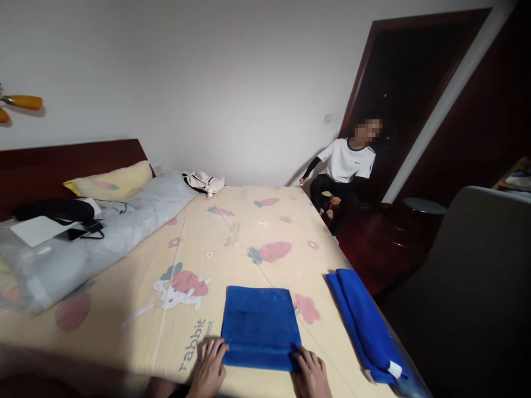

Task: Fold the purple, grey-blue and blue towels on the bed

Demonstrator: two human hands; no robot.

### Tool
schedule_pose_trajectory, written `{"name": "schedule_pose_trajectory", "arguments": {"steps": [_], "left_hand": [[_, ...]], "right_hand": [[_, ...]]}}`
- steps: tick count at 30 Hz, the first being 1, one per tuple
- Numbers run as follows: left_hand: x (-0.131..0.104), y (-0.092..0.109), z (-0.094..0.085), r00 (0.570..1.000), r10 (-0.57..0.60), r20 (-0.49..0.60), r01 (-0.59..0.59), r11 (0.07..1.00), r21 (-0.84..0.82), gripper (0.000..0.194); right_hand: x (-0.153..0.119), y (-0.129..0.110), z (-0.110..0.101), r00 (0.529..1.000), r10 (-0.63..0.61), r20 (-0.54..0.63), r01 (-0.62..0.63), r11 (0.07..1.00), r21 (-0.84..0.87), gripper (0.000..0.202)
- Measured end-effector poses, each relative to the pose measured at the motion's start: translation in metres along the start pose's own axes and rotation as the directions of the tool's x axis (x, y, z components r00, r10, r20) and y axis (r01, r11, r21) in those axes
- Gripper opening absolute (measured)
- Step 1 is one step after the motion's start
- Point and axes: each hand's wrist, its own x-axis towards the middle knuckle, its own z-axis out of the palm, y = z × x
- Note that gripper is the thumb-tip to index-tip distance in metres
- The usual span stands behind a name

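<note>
A dark blue towel (260, 318) lies flat on the bed, with a strip along its near edge set off by a crease. My left hand (210, 365) is at the towel's near left edge, fingers bent and closed on it. At the near right edge, my right hand (311, 369) has its fingers curled over the cloth. Both thumbs are mostly hidden. To the right, a brighter blue folded cloth (363, 323) with a white tag lies along the bed's side, apart from my hands.
The bed (232, 221) has a patterned yellow sheet. A grey-white bedroll (136, 213), pillow (112, 181), black bag (56, 210) and phone (77, 234) lie left. A pale bag (204, 182) rests at the far edge. A person (346, 166) sits beyond the far right corner.
</note>
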Motion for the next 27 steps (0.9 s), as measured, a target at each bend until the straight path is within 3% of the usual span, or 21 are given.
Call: {"name": "schedule_pose_trajectory", "arguments": {"steps": [5,10,13,17,21,27], "left_hand": [[0.006,0.002,-0.028,0.995,0.065,-0.07,-0.071,0.994,-0.082,0.041],[0.012,-0.003,-0.041,0.994,0.037,-0.102,-0.062,0.964,-0.259,0.035],[0.017,-0.012,-0.033,0.992,-0.079,-0.103,0.029,0.909,-0.416,0.029],[0.032,-0.023,-0.016,0.981,-0.184,-0.064,0.117,0.818,-0.563,0.022],[0.05,-0.027,0.002,0.964,-0.256,-0.077,0.186,0.85,-0.492,0.022],[0.056,-0.022,0.028,0.924,-0.335,-0.185,0.243,0.887,-0.392,0.026]], "right_hand": [[0.006,0.001,-0.013,0.997,-0.067,-0.032,0.067,0.998,-0.013,0.031],[0.012,-0.002,-0.037,1.0,-0.025,-0.016,0.027,0.991,0.134,0.024],[0.019,-0.009,-0.045,0.989,0.148,-0.005,-0.141,0.951,0.275,0.023],[0.041,-0.01,-0.041,0.93,0.355,0.092,-0.358,0.827,0.433,0.029],[0.063,-0.001,-0.023,0.892,0.43,0.139,-0.442,0.764,0.47,0.035],[0.056,0.007,0.007,0.9,0.435,0.013,-0.41,0.837,0.362,0.036]]}}
